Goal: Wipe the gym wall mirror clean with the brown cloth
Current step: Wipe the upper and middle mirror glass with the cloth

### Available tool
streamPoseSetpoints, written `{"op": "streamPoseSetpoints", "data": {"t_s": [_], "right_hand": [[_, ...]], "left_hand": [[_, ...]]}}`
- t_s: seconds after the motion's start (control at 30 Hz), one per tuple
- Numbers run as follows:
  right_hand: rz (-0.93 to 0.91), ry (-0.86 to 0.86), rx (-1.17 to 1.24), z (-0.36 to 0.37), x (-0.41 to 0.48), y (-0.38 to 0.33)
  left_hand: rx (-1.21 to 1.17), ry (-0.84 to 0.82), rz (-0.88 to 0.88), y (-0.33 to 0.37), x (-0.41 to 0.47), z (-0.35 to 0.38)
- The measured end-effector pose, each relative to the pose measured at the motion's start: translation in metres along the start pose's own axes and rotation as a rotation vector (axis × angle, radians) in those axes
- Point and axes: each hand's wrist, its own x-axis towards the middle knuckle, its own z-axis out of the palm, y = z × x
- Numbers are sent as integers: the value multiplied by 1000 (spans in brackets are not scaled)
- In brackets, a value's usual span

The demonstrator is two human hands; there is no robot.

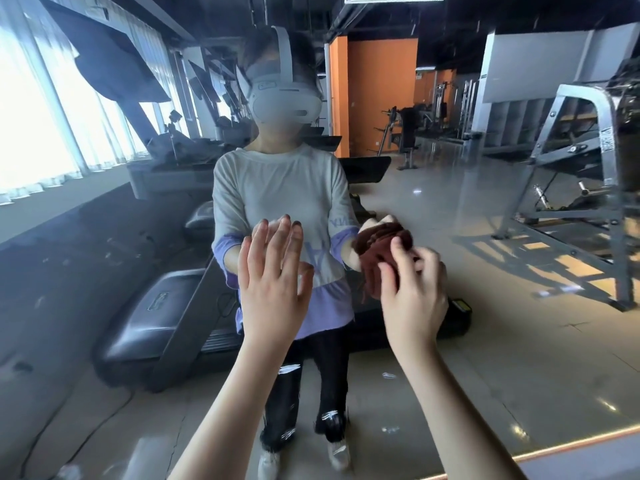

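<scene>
Brown cloth (377, 258): bunched, lying against the mirror (519, 341) at chest height, being pinched by the right hand (412, 289); left hand (273, 271), fingers spread flat on the glass, is sitting just beside it, leftward.

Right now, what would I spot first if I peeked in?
Two hands in the middle: the left hand pressed flat and open on the mirror, the right hand bunching a brown cloth against it. Behind them, the person's reflection, with treadmills left.
</scene>
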Motion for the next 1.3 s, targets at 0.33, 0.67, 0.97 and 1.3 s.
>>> {"op": "streamPoseSetpoints", "data": {"t_s": [0.33, 0.67, 0.97, 1.3], "right_hand": [[93, -43, 129, 0, -35, 5], [265, -215, 222, -3, -83, 5], [207, -119, 296, -5, -54, -8], [-6, 20, 240, -1, 0, -8]], "left_hand": [[24, 26, -5, 2, 0, 2], [46, -33, 2, -2, -4, 5], [55, -27, 0, 1, -4, 7], [61, 7, -5, 4, -2, 6]]}}
